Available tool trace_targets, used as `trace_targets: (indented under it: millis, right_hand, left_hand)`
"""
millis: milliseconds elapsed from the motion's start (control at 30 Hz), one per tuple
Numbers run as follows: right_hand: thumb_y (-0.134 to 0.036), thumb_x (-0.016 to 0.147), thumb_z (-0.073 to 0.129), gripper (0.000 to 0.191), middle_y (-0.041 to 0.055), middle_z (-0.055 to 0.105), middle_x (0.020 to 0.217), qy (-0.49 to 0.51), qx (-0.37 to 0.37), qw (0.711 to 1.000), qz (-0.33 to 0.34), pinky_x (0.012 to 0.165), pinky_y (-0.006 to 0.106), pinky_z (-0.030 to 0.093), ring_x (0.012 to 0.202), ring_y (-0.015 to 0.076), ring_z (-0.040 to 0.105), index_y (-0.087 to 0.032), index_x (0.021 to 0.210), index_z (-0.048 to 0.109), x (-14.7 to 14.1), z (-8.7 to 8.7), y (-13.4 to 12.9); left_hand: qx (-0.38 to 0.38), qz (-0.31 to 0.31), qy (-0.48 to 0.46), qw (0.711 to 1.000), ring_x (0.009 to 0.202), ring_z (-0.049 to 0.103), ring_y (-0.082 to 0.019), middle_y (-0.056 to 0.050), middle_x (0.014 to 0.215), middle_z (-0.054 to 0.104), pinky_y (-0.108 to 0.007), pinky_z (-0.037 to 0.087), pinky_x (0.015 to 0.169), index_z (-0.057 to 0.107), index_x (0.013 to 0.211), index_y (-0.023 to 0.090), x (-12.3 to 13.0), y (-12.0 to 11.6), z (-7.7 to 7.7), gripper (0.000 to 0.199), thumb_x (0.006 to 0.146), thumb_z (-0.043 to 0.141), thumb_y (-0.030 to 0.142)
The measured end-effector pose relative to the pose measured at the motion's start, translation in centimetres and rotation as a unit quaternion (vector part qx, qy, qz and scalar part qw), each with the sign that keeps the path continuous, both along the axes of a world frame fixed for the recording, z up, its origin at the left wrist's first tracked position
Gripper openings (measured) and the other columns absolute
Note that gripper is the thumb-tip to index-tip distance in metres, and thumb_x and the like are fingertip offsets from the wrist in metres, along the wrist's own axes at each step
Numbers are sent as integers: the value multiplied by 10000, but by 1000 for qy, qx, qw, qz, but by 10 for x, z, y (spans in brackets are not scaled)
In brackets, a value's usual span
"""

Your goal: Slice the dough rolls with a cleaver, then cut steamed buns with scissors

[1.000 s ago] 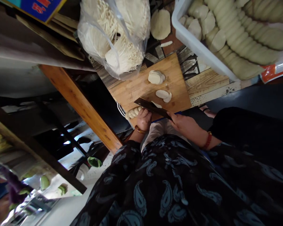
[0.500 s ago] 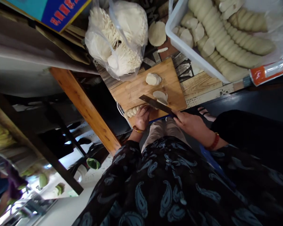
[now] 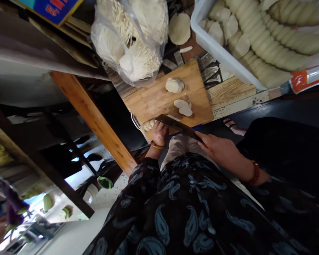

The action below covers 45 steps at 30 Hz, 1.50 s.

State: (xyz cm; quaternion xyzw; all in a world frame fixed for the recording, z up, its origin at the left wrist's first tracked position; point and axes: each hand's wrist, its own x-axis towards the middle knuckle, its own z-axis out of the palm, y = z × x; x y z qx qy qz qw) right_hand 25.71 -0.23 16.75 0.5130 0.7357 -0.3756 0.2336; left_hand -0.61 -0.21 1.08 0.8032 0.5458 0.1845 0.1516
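My right hand (image 3: 216, 147) is wrapped round the handle of a knife (image 3: 175, 124), probably a cleaver, its dark blade pointing left across the near edge of a wooden cutting board (image 3: 149, 102). Beside the blade tip, my left hand (image 3: 160, 134) has its fingers curled on a pale ridged roll (image 3: 148, 125); the blade partly hides the fingers. Thin pale slices (image 3: 184, 107) lie loose beyond the knife. Further back on the board sits a small stack of round slices (image 3: 174, 85).
A clear plastic bag of thin white-stemmed mushrooms (image 3: 138, 67) stands behind the board. At right, a white tub (image 3: 228, 58) holds several ridged rolls (image 3: 257, 39) and slices. One round slice (image 3: 179, 29) lies on the table. A wooden beam (image 3: 93, 120) runs along the left.
My right hand and the knife have shifted slightly toward me, and the blade now overlaps my left fingers in view. The loose slices show more fully. The whole view has shifted a little.
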Motion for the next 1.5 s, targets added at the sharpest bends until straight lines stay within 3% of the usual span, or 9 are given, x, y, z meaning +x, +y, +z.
trace_targets:
  millis: [367,800,967,1500]
  right_hand:
    - [-395,1035,337,500,98,717,1204,-1,0,1000,-6,664,294,485,901,227,721,-242,1501,435,-2,4,-3]
    - [-381,1032,342,509,102,726,1198,-13,-26,1000,4,698,314,508,928,253,725,-217,1506,427,-7,2,5]
    - [-369,1032,340,496,115,725,1197,5,-32,999,-5,768,314,519,962,243,721,-210,1492,442,-10,-2,10]
    - [-352,1028,346,474,125,746,1077,21,-15,999,28,621,281,446,835,229,720,-166,1450,456,-22,-19,29]
  left_hand:
    - [25,-5,-12,1000,751,571,-170,-40,707,578,-304,472,705,601,659,190,0,-1,-1,363,961,402,157]
    - [-8,-6,-63,998,851,615,-182,-72,819,659,-312,493,761,620,689,178,-1,-6,-4,302,946,469,132]
    - [2,-9,-63,998,977,629,-208,-89,845,674,-341,513,820,657,755,180,-2,-6,-7,271,950,471,148]
    - [-28,-26,-44,998,914,627,-199,-100,905,699,-332,509,824,698,874,180,-2,-3,4,228,938,487,125]
